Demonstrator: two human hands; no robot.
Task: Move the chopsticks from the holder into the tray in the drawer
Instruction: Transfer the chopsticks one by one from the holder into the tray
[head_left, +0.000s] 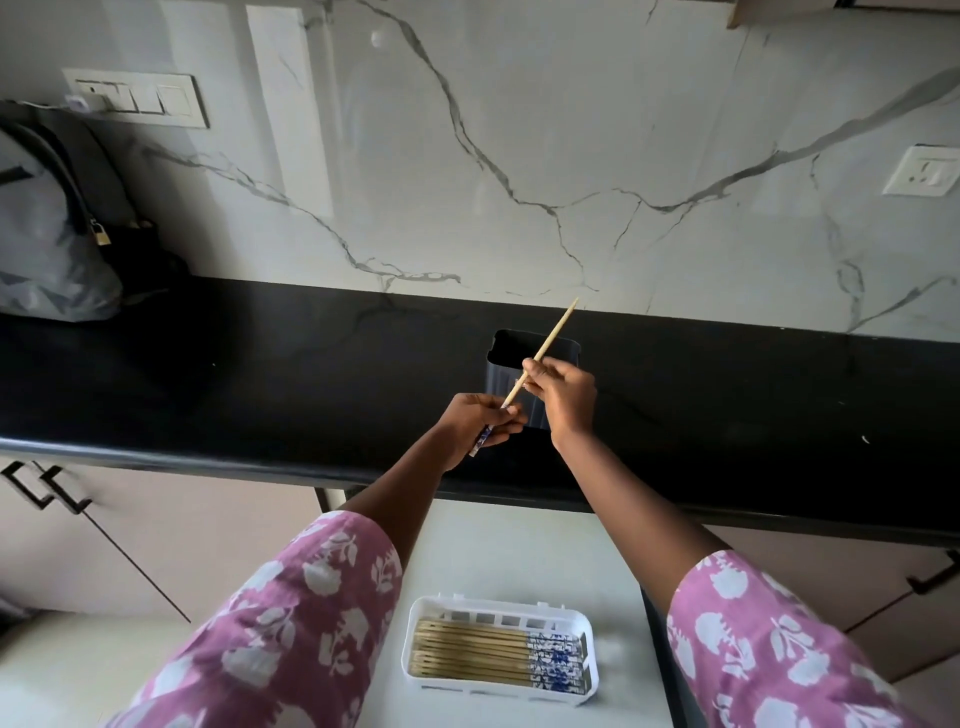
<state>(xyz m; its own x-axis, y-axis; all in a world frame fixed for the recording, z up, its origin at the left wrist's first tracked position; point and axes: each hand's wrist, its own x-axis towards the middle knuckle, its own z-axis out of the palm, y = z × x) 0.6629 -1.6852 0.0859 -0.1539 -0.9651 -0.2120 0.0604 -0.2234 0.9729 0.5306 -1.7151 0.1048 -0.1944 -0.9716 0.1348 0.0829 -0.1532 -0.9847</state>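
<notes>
Scene: You are looking down at a black kitchen surface (260, 364) set against a white marble wall. A drawer (519, 551) stands open below the surface's front edge.
Your hands: Both reach out over the surface. Your left hand (480, 423) has its fingers curled round the blue-patterned end of a chopstick (550, 335). Your right hand (563, 397) pinches the bare wood further up the shaft.
Chopstick in hand: It is held slanted in the air, thin tip pointing up and away toward the wall. Whether it is one stick or a pair pressed together is too fine to tell.
Holder: A dark ribbed holder (501, 384) stands on the surface, partly behind your right hand. No sticks rise from its mouth, and its inside is too dark to see.
Tray: A white slotted tray (415, 623) sits in the drawer between your forearms. A row of chopsticks (478, 652) lies flat in it, side by side, patterned ends to your right.
Progress: The task looks nearly done. The stick you hold is likely the last, or among the last, and has yet to reach the tray.
Room to move: The way down to the tray crosses the front edge of the surface. The laid sticks fill most of the tray, so open room is scarce. A grey bag (47, 234) sits at the far left, well apart.
</notes>
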